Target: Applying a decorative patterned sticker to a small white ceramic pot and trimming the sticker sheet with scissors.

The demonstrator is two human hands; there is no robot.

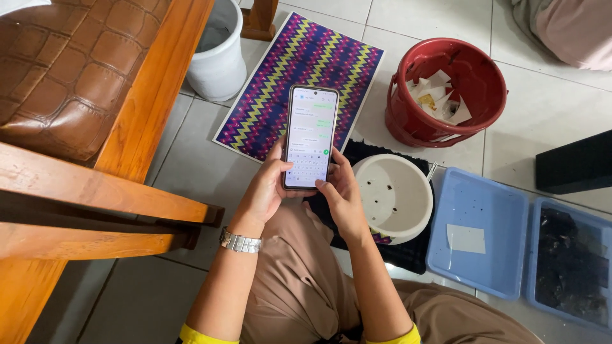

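A smartphone (310, 135) with a lit chat screen and on-screen keyboard is held upright in both my hands above my lap. My left hand (266, 188) wraps its left edge, thumb on the lower screen; a silver watch (240, 242) sits on that wrist. My right hand (341, 191) grips the lower right edge, thumb near the keyboard. Under the phone lies a zigzag-patterned purple and yellow sheet (299, 60) on the tiled floor.
A white bowl (394, 196) rests on a black cloth (408, 251) at my right. A red bucket (446, 92) holds paper scraps. A blue tray lid (478, 232) and a blue tray of dark material (570, 264) lie right. A wooden chair (95, 127) and white bin (220, 54) stand left.
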